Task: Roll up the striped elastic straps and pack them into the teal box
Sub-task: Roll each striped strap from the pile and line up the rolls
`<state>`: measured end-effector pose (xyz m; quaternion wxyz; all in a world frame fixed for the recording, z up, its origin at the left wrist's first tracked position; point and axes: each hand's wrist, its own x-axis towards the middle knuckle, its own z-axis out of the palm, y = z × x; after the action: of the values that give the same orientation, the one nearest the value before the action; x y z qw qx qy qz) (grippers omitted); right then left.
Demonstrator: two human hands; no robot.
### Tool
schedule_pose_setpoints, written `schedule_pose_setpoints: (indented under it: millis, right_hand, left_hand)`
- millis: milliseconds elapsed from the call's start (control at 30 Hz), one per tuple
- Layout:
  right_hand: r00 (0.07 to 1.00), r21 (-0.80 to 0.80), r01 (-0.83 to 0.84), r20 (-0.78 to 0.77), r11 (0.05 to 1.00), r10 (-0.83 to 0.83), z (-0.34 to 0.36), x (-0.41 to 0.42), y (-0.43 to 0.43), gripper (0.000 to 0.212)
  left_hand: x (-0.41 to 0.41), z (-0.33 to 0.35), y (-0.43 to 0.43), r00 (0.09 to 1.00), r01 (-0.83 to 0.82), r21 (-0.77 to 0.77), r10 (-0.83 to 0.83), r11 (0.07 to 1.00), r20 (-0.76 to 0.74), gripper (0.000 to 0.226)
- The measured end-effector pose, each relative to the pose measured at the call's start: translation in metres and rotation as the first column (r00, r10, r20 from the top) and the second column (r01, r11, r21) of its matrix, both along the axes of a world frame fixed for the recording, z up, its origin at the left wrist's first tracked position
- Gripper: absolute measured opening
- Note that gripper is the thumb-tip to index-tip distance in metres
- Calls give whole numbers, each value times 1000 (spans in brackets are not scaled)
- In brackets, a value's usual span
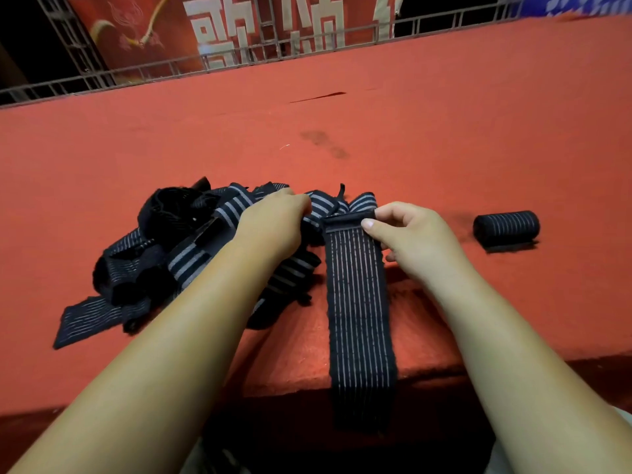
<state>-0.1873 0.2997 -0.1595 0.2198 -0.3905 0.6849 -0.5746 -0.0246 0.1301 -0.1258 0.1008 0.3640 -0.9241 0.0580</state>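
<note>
A dark striped elastic strap (359, 302) lies flat on the red surface and hangs over its near edge. Its far end is folded into a small first turn. My right hand (407, 234) pinches the right side of that folded end. My left hand (273, 220) has its fingers curled at the left side of the same end, partly hidden among other straps. A tangled pile of striped straps (164, 254) lies to the left. One finished roll (506, 227) rests on the surface at the right. No teal box is in view.
The red carpeted surface (342, 131) stretches far back to a metal railing (239, 59) with a red banner behind it. Its near edge (427, 374) drops off just in front of me.
</note>
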Motion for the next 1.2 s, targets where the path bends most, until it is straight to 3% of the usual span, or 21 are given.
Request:
schedule_pose_setpoints:
  millis: [233,400,567,733,800,967,1200]
  right_hand:
    - [999,22,-17,-30,1000,18,-3,-1,-2,8]
    - [999,-12,-35,-20,999,35,1,5,-3,8]
    - [997,-74,-73,-2,995,74,8,13,-1,10]
    - [995,-117,-94,10,989,96,12,14,2,8]
    - [995,-136,-97,9,986,99,15,14,3,7]
    - [993,-213,-110,19,971,117,20,10,4,4]
    - [951,-300,-170,199,938,236,26,4,9,10]
  left_hand:
    - [7,0,-8,993,29,-41,-24,999,113,38]
    - [13,11,-8,986,-15,15,17,1000,-168,37]
    - [16,43,-2,770,-32,295,212,955,-602,20]
    - [25,76,15,509,264,497,318,827,-800,13]
    - [23,89,19,453,358,510,333,782,-827,10]
    - [11,103,29,497,370,508,296,778,-816,9]
    - [-5,76,37,684,375,622,247,688,-686,6]
